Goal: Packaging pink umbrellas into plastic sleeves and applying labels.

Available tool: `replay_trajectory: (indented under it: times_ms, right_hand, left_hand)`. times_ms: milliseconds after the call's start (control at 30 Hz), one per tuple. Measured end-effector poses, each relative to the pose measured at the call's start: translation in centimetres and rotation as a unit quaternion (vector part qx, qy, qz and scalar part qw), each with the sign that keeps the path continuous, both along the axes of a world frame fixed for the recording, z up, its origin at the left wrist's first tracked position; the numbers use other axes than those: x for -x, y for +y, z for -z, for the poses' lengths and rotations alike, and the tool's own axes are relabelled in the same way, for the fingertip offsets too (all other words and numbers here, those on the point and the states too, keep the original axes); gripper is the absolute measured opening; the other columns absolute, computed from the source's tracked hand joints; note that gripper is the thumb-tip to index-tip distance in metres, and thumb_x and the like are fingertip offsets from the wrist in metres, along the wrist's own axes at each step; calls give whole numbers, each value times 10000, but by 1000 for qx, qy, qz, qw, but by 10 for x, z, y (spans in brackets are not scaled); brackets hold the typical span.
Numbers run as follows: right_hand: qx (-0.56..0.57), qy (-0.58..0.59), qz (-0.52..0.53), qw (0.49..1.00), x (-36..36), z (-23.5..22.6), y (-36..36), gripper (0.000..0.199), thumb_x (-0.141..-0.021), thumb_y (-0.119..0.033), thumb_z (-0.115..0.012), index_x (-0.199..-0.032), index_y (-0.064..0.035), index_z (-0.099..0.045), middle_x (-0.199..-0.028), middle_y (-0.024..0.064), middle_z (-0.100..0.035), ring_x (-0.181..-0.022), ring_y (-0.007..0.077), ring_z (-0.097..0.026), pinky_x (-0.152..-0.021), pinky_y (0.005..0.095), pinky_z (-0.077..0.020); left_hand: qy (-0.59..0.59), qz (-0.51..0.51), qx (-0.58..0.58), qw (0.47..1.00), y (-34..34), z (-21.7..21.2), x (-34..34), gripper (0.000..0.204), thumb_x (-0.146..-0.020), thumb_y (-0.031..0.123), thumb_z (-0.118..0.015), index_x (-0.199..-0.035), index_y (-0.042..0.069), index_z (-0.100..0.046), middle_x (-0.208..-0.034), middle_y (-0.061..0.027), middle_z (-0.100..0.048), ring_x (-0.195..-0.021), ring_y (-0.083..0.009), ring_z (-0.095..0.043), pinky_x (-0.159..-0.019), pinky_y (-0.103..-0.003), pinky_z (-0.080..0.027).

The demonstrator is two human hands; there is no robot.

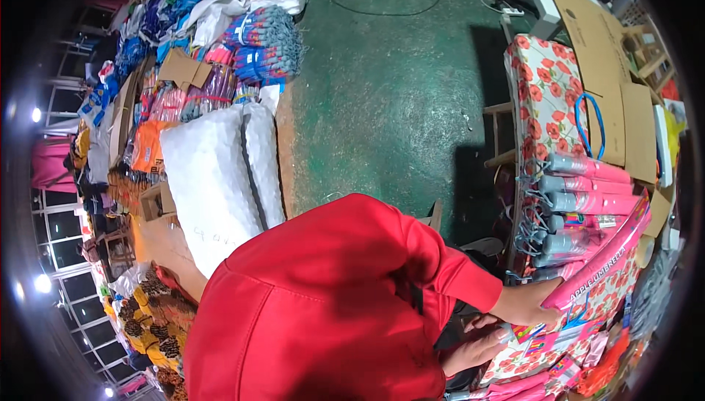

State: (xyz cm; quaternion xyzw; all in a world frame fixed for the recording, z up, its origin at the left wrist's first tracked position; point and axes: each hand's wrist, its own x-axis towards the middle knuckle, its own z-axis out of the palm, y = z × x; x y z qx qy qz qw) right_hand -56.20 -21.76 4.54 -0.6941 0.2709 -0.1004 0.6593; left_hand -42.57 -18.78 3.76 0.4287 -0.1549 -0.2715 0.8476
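Fingers of my left hand [527,304] wrap around the lower part of a long pink umbrella in its printed sleeve [602,263]. It slants up to the right over the table. My right hand [476,351] is just below, curled with its thumb on top, close to a small grey end; what it grips is mostly hidden. Beside the held umbrella, several pink folded umbrellas with grey ends and wrist cords [580,203] lie stacked on the flowered tablecloth [540,100]. More pink packages [518,388] lie near the lower edge, below my hands.
A large cardboard sheet [587,56] and a blue loop [590,125] are at the table's far end. Wrapped umbrella bundles [268,45] and big white sacks [209,173] stand on the left. A black cable [396,14] crosses the green floor [367,122].
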Motion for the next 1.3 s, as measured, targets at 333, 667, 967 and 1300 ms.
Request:
replay_trajectory:
  times_ms: [333,667,967,1300]
  right_hand:
    - [56,16,4,998,-2,-5,9,553,-1090,-527,-316,-807,-64,-423,-656,48,-430,-545,155,-386,-528,277,-330]
    - [75,26,16,997,6,5,8,559,-1078,-553,-328,-871,-51,-461,-647,43,-429,-540,145,-383,-504,268,-315]
    - [1,17,39,999,26,29,-29,564,-1082,-541,-326,-1004,-9,-496,-829,95,-504,-697,184,-493,-654,285,-419]
    - [97,33,309,946,0,7,-18,383,-1069,-278,-416,-1255,16,-575,-1033,132,-653,-827,231,-620,-761,306,-492]
  left_hand:
    - [34,3,-39,999,-16,23,9,308,-977,274,-527,-1087,15,-401,-849,-129,-616,-641,-214,-521,-570,-359,-437]
    - [-17,6,-108,994,-17,16,22,421,-999,260,-504,-1199,-75,-347,-845,-167,-597,-635,-219,-504,-563,-364,-434]
    - [-6,72,-50,996,0,-3,-10,507,-955,230,-571,-1254,-95,-321,-819,-167,-595,-591,-220,-479,-515,-363,-409]
    - [-41,203,-146,967,2,-8,-5,731,-928,183,-592,-1440,-144,-186,-1141,-283,-606,-859,-286,-623,-707,-367,-519]
